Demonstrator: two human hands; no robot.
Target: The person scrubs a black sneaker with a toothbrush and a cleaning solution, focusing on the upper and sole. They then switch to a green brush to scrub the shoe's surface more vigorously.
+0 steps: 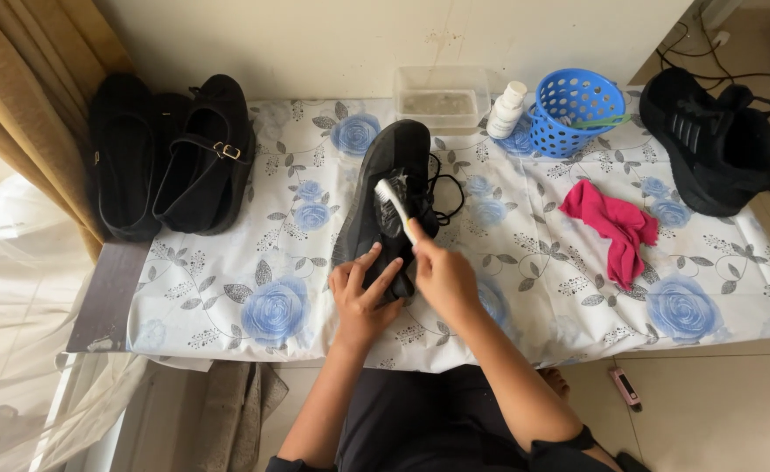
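A black lace-up sneaker [394, 166] lies on a white cloth printed with blue roses [254, 288], toe pointing away from me. My left hand [360, 293] grips its heel end. My right hand [442, 275] holds a white toothbrush [394, 205] whose bristle head rests on the shoe's tongue and laces.
A pair of black strap shoes [171, 153] sits at the left. At the back stand a clear plastic tub [442, 96], a white bottle [507, 109] and a blue basket [575, 111]. A pink rag [614, 227] and another black sneaker [708, 144] lie at the right.
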